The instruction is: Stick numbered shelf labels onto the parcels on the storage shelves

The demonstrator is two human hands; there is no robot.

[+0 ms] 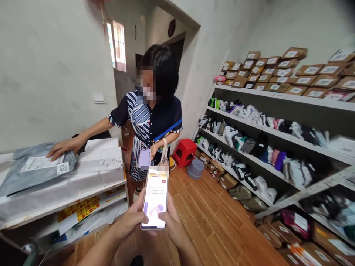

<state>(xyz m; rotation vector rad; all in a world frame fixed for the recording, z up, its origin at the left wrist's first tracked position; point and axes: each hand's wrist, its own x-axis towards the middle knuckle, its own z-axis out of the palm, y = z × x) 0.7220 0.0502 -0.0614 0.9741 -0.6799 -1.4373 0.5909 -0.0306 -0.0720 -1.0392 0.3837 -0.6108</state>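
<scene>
A lit smartphone (154,199) is held upright in front of me between both hands. My left hand (135,216) grips its left edge, thumb over the lower part of the screen. On the other edge my right hand (170,218) is closed, its thumb also on the screen. Across from me stands a person in a dark top with striped panels. That person's one hand (62,149) rests on a grey plastic parcel (41,168) with white labels. Their other hand holds a purple item (144,158) just beyond the phone.
White boxes (102,162) lie on a low shelf unit at left, with yellow-red sheets (79,208) below. White racks (277,142) of bagged parcels and brown boxes (303,80) line the right wall. A red stool (184,152) and a grey round container (195,169) stand on the wooden floor.
</scene>
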